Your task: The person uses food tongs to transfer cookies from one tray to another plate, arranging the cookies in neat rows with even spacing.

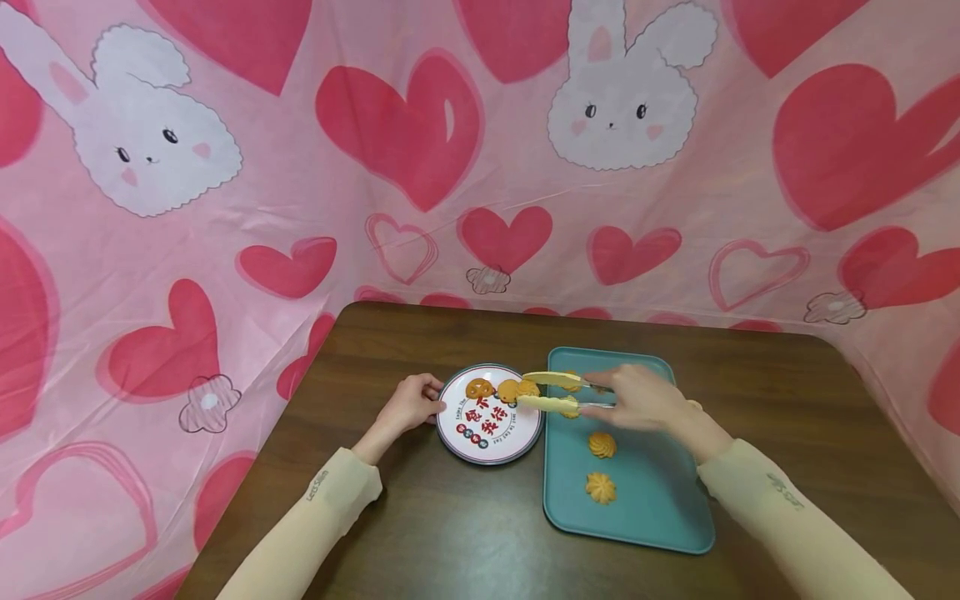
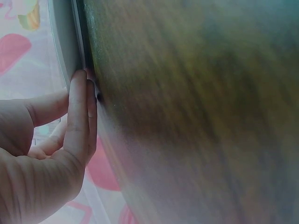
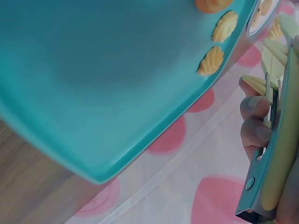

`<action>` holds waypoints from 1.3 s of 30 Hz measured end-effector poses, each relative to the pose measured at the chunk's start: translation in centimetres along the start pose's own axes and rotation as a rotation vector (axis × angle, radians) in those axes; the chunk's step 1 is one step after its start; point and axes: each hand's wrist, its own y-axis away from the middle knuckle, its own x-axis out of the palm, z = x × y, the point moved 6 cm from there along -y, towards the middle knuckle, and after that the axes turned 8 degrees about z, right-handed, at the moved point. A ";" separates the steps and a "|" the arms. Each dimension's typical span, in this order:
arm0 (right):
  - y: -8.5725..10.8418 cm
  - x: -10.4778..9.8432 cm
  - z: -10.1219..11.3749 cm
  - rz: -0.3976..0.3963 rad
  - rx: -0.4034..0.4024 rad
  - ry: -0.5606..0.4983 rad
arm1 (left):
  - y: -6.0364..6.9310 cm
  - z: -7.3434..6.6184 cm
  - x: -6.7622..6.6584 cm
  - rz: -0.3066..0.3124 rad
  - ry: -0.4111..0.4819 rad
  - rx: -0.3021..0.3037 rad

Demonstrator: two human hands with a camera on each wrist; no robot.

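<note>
My left hand [image 1: 411, 407] pinches the left rim of a round white plate [image 1: 517, 433] with red and black lettering; the left wrist view shows the thumb and fingers [image 2: 78, 116] at its edge. A pretzel-shaped cookie [image 1: 480, 389] and a plain rounded cookie [image 1: 507, 392] lie on the plate. My right hand [image 1: 645, 400] grips tongs [image 1: 553, 404] with pale yellow tips, which reach over the plate's right edge. Between those tips appears a ridged cookie [image 1: 528, 388]; whether it touches the plate I cannot tell.
A teal tray [image 1: 637, 508] stands right of the plate, partly under my right hand. On it lie a swirled cookie [image 1: 602, 445], a flower-shaped cookie [image 1: 601, 487] and others partly hidden by the tongs. Behind the brown table [image 1: 420, 517] hangs a pink heart-patterned cloth [image 1: 420, 242].
</note>
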 end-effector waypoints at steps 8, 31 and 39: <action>-1.7 0.9 1.1 0.043 0.003 -0.009 | -0.1 0.1 0.1 -0.005 0.002 0.003; -5.4 3.1 4.4 0.123 -0.008 -0.008 | 0.0 0.0 0.1 0.001 -0.001 0.007; -6.2 3.5 5.2 0.134 -0.006 -0.014 | 0.2 -0.2 0.1 -0.002 0.004 0.009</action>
